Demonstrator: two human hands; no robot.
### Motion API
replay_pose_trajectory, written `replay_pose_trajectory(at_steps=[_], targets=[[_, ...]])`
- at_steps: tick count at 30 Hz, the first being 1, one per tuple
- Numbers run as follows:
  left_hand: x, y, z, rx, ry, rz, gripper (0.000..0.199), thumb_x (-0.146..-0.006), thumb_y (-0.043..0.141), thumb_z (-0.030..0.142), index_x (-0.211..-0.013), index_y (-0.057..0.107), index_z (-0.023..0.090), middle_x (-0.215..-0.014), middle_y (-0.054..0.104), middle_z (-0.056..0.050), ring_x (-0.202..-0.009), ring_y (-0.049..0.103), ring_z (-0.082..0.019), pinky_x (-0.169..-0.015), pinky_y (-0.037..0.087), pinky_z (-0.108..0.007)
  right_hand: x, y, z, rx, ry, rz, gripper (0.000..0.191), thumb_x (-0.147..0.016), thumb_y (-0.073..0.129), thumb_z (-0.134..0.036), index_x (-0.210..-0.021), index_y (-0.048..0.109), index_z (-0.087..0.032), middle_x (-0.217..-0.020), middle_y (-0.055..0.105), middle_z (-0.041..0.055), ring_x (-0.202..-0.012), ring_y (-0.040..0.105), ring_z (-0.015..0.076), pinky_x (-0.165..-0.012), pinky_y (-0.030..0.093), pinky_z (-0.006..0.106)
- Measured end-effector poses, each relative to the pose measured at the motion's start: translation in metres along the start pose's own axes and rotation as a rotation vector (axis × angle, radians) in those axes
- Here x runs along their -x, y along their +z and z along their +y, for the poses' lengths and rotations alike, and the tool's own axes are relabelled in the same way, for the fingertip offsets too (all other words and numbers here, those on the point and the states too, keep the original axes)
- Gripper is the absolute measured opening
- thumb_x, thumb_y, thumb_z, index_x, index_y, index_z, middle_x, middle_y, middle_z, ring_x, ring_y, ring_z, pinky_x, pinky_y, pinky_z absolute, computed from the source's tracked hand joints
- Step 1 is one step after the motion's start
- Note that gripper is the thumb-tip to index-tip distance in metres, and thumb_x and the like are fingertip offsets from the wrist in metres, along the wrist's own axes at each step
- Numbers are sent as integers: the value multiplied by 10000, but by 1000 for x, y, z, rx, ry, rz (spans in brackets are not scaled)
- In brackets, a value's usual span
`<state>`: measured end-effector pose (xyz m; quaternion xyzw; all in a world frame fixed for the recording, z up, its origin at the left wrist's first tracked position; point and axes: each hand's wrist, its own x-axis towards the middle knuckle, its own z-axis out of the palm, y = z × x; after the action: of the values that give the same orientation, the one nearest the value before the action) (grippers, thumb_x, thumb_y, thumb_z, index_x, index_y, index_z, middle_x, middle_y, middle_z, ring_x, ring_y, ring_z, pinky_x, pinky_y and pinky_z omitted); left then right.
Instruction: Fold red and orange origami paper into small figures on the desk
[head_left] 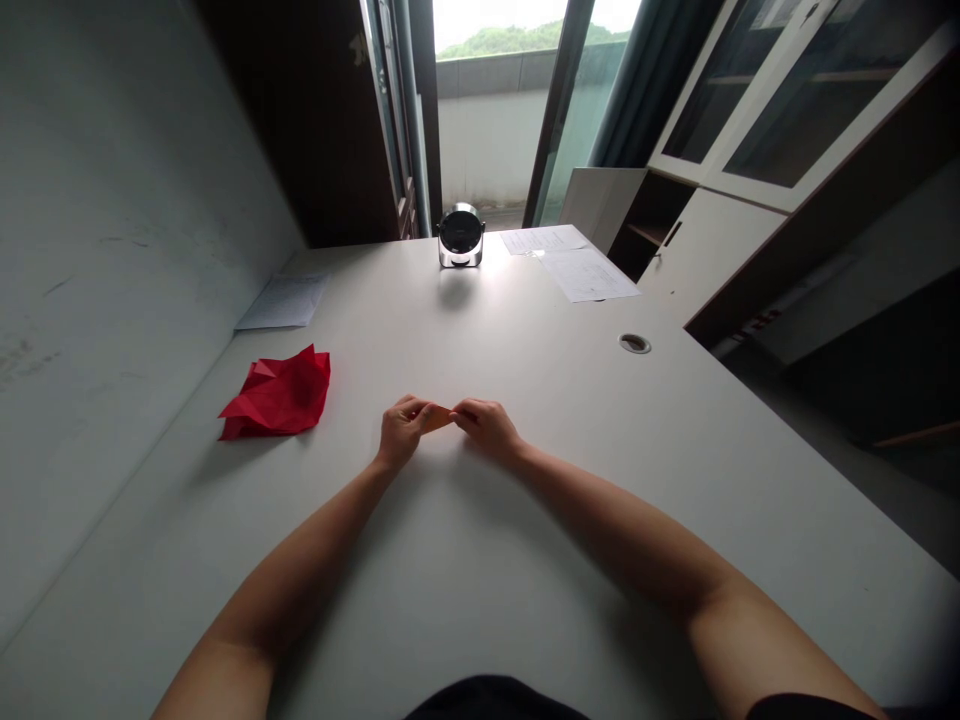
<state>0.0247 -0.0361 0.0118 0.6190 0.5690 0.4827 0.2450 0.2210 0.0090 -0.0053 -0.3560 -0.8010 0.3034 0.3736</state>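
A small piece of folded orange paper [436, 418] is stretched between my two hands, just over the middle of the white table. My left hand [403, 428] grips its left part between thumb and fingers. At the right tip, my right hand [484, 424] pinches the paper with thumb and forefinger. The fingers cover both ends, so its full shape is hidden. To the left of my hands lies red paper [281, 393], creased with raised corners.
A round black device on a metal stand [460, 235] stands at the table's [480, 560] far edge. Printed sheets [585, 272] lie at the back right, another sheet [283, 300] at the back left. A cable hole [634, 343] sits on the right. A wall [112, 250] borders the left side.
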Motion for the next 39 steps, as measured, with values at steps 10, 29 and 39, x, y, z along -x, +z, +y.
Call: replay_pose_trajectory(at_steps=[10, 29, 39], targets=[[1, 6, -3, 198, -140, -18, 280, -848, 687, 448, -857, 764, 180, -797, 710, -41, -751, 620, -175, -673, 452, -261, -4, -2, 6, -400, 266, 80, 399, -894, 620, -547, -747, 637, -176, -613, 585, -11, -580, 501, 120, -571, 377, 247], [-3, 8, -8, 584, -201, -150, 312, -892, 652, 451, -827, 701, 150, -661, 591, -5, -636, 501, -118, -639, 406, -250, -5, -2, 1, -827, 185, -82, 313, -846, 721, -475, -913, 665, -175, -750, 664, 19, -668, 602, 144, -652, 503, 294], [4, 14, -3, 286, -129, -197, 268, -894, 630, 414, -983, 711, 175, -802, 709, -46, -704, 625, -153, -682, 493, -276, 0, 7, -10, -560, 202, 31, 240, -883, 615, -422, -946, 634, -192, -758, 673, 20, -642, 581, 135, -572, 450, 250]])
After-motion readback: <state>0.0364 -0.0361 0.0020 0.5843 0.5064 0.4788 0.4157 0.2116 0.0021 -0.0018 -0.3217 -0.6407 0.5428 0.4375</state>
